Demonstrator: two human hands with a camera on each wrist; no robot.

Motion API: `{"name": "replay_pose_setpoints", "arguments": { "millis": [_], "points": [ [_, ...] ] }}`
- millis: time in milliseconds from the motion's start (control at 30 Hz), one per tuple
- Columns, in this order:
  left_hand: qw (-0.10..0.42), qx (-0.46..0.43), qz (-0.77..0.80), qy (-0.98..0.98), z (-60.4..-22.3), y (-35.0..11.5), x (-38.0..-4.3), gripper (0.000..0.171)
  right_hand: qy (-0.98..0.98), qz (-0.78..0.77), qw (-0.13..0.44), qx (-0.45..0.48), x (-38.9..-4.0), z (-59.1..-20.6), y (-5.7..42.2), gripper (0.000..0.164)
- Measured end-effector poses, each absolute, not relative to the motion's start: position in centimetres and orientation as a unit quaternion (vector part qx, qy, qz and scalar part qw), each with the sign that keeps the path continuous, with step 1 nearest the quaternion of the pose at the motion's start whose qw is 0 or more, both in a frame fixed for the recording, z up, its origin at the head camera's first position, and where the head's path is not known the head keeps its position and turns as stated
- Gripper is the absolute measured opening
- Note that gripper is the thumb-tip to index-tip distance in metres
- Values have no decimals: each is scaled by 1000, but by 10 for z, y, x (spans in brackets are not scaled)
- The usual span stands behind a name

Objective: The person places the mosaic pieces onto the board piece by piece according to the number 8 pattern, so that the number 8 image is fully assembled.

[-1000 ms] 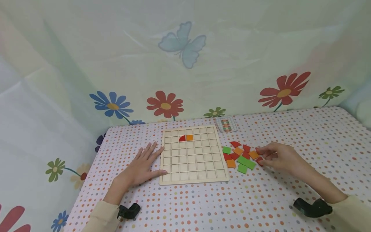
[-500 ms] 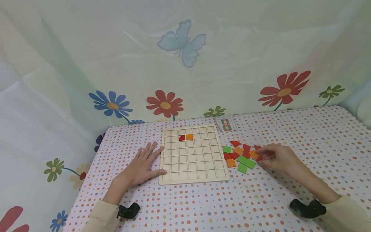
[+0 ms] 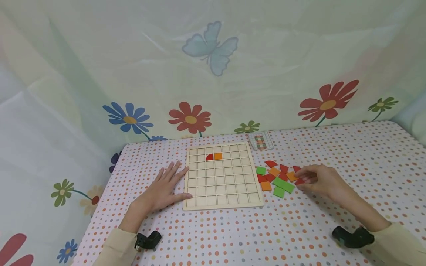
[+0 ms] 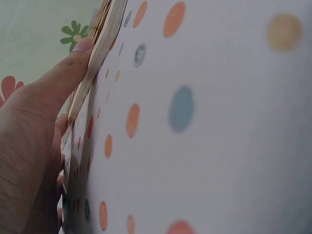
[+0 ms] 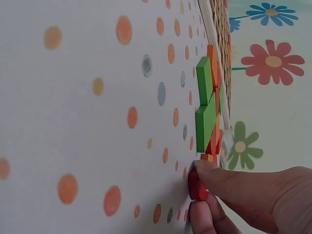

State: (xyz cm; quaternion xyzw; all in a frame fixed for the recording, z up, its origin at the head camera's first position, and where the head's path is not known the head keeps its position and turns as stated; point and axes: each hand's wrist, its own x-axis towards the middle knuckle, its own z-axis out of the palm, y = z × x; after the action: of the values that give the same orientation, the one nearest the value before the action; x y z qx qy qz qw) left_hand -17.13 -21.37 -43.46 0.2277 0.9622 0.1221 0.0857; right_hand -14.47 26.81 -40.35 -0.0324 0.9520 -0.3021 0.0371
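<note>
While the left hand [image 3: 163,190] is resting with its fingers spread wide, its thumb lying on the left border of a pale wooden grid board [image 3: 220,181], the right hand [image 3: 323,181] is pinching a thick, flat red piece [image 5: 195,185] narrowly between thumb and fingertips, low against the white polka-dotted tablecloth [image 3: 233,236]. That red piece is lying at the right-hand end of a loose cluster, so the right hand is plainly the nearer one, and the line from it to the board is running leftward across the other pieces. Fingers are covering much of it, so which way its long axis is pointing cannot be told. Just left of the fingertips an orange square tile [image 3: 291,176] is sitting, and bright green flat tiles [image 3: 279,192] are lying between the right hand and the board's right edge. On the board, a red quarter-circle tile [image 3: 210,157] and a second orange square tile [image 3: 217,156] are filling neighbouring cells towards the far side, well apart from both hands.
</note>
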Motion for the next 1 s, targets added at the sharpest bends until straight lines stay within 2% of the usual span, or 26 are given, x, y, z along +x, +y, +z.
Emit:
{"name": "replay_pose_setpoints", "arguments": {
  "millis": [500,700,1000],
  "points": [
    [99,216,120,964,-431,-213,-172,98,945,-325,-7,-44,-133,-412,273,30],
    [98,221,125,962,-432,-212,-173,97,942,-323,-20,-88,-130,-413,277,20],
    [102,220,119,963,-431,-213,-172,97,930,-329,-48,-155,-148,-394,267,23]
  ]
}}
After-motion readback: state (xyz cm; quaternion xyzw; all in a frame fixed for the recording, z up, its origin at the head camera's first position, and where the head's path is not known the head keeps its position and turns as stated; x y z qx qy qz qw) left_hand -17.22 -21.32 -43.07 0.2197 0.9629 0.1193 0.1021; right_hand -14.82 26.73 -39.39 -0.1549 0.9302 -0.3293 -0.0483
